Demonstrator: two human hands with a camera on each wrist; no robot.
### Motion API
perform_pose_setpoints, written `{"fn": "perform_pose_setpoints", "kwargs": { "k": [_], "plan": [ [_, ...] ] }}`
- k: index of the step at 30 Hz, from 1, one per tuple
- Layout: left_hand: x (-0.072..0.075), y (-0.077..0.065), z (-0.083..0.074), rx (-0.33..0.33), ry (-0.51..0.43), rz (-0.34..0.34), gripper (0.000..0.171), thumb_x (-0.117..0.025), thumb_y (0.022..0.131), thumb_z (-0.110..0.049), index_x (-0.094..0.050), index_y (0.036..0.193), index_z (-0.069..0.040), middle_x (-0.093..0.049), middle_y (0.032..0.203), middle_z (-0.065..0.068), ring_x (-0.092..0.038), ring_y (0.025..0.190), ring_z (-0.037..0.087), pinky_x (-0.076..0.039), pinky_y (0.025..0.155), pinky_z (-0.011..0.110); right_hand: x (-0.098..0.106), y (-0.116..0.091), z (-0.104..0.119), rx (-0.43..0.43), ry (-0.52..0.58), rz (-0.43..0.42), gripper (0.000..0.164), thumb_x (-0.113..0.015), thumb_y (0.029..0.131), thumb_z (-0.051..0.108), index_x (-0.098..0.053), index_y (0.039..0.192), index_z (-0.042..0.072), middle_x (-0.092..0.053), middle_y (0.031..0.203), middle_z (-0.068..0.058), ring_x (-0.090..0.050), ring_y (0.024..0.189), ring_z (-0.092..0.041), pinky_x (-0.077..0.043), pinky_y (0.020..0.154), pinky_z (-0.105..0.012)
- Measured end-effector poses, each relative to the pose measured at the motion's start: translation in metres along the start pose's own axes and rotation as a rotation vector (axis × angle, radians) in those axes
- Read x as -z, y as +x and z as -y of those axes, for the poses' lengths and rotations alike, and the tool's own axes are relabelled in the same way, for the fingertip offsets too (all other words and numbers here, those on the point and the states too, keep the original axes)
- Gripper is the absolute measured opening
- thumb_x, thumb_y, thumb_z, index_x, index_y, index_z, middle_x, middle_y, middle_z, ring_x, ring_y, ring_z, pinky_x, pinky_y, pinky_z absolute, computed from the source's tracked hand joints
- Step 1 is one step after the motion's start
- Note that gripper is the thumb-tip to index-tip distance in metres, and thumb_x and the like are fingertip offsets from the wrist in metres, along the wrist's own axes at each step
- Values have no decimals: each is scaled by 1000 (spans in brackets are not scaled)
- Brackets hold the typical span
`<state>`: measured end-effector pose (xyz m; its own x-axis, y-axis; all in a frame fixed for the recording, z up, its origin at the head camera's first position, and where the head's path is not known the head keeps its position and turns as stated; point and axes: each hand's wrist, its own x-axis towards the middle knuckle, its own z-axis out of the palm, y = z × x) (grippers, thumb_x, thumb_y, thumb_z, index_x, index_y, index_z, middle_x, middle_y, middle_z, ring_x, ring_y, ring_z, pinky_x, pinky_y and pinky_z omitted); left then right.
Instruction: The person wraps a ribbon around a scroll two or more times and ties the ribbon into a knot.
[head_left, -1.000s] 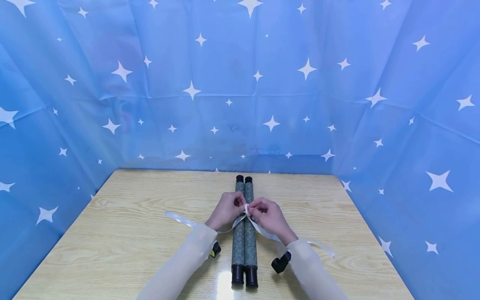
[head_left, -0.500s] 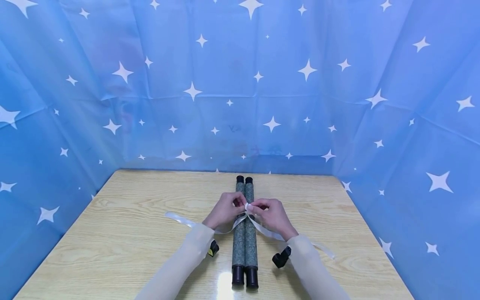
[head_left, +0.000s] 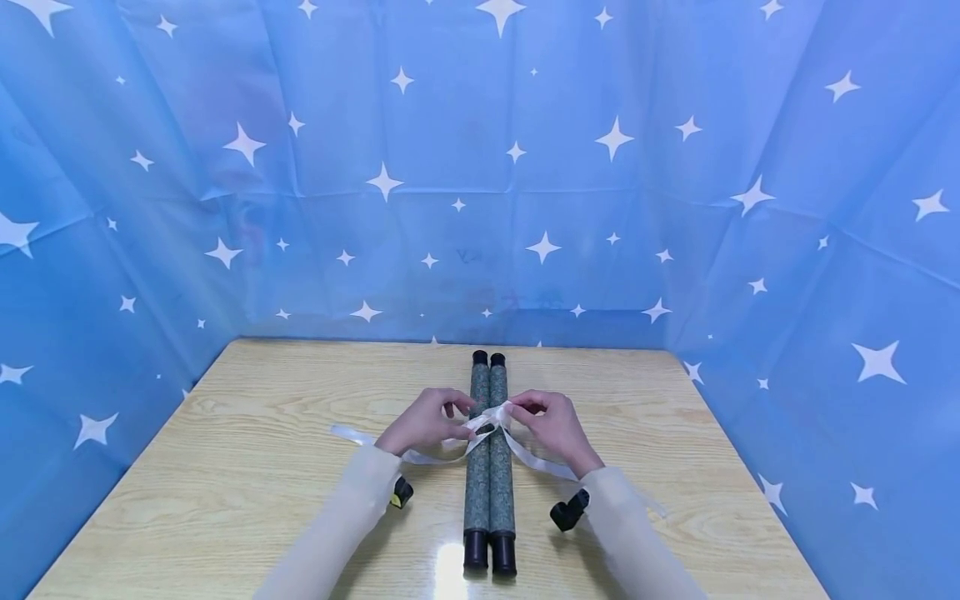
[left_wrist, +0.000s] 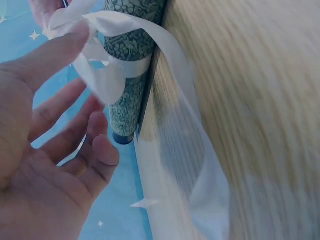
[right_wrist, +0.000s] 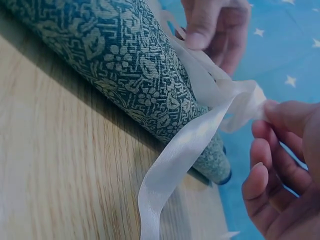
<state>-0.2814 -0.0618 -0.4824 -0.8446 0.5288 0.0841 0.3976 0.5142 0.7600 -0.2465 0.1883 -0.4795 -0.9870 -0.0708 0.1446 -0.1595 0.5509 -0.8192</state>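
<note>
Two scrolls [head_left: 477, 492] with green patterned fabric and black end caps lie side by side, lengthwise on the table. A white ribbon [left_wrist: 172, 55] goes round them near their middle, with loops raised on top and loose tails to both sides. My right hand [head_left: 553, 427] pinches the ribbon between thumb and fingertips, just right of the scrolls. On the other side, my left hand [head_left: 426, 422] has its thumb against the ribbon in the left wrist view, its fingers loosely bent and apart from the thumb.
The wooden table [head_left: 285, 492] extends on both sides of the scrolls. Blue curtains [head_left: 450, 225] with white stars stand behind it and along both sides. A black wrist camera [head_left: 567, 510] sits below the right sleeve, another [head_left: 402, 493] below the left.
Both hands were pinching the ribbon close together over the scrolls. My left hand has since loosened its fingers and moved left; my right hand has shifted slightly right, with ribbon loops now showing between them.
</note>
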Motion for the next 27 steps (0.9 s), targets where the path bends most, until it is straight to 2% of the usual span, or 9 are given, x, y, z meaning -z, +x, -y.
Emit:
{"fn": "perform_pose_setpoints", "kwargs": {
  "k": [5, 12, 17, 21, 24, 27],
  "plan": [
    [6, -12, 1, 10, 22, 33, 35, -87, 82, -15, -76, 114, -9, -72, 88, -2, -60, 78, 12, -50, 66, 24, 4, -2, 1, -18, 13, -5, 10, -74, 96, 30, -80, 101, 24, -76, 94, 4, -66, 86, -13, -51, 75, -31],
    [11, -22, 8, 1, -37, 26, 9, -76, 91, -7, -79, 100, -9, -72, 83, -1, -62, 74, 11, -51, 66, 24, 8, -4, -3, -48, 30, -21, 13, -74, 96, 35, -80, 99, 24, -75, 95, 4, -65, 87, -15, -51, 76, -33],
    [17, -25, 15, -1, -30, -34, 5, -71, 97, -13, -76, 96, -14, -69, 83, -3, -61, 76, 11, -50, 69, 25, 11, -4, -6, -71, 28, -34, 15, -74, 95, 36, -79, 99, 23, -75, 95, 2, -64, 88, -16, -50, 75, -31],
    [22, -27, 16, 11, -47, -80, 7, -69, 99, -16, -73, 94, -17, -67, 85, -3, -60, 79, 13, -49, 71, 28, 16, -5, -10, -108, 77, -39, 17, -73, 97, 35, -78, 102, 19, -75, 98, -10, -65, 88, -27, -52, 69, -30],
    [25, -26, 16, 26, -66, -93, 7, -67, 100, -17, -72, 95, -17, -66, 87, -2, -59, 80, 15, -48, 71, 29, 20, -5, -13, -140, 138, -31, 20, -71, 98, 33, -77, 106, 15, -75, 102, -15, -66, 91, -35, -56, 67, -33],
    [27, -25, 15, 46, -82, -85, 8, -67, 101, -20, -72, 95, -18, -66, 88, -2, -59, 82, 15, -48, 72, 30, 25, -6, -16, -166, 174, -34, 23, -69, 100, 33, -75, 109, 13, -76, 104, -14, -67, 96, -38, -59, 70, -38]
  ]
}}
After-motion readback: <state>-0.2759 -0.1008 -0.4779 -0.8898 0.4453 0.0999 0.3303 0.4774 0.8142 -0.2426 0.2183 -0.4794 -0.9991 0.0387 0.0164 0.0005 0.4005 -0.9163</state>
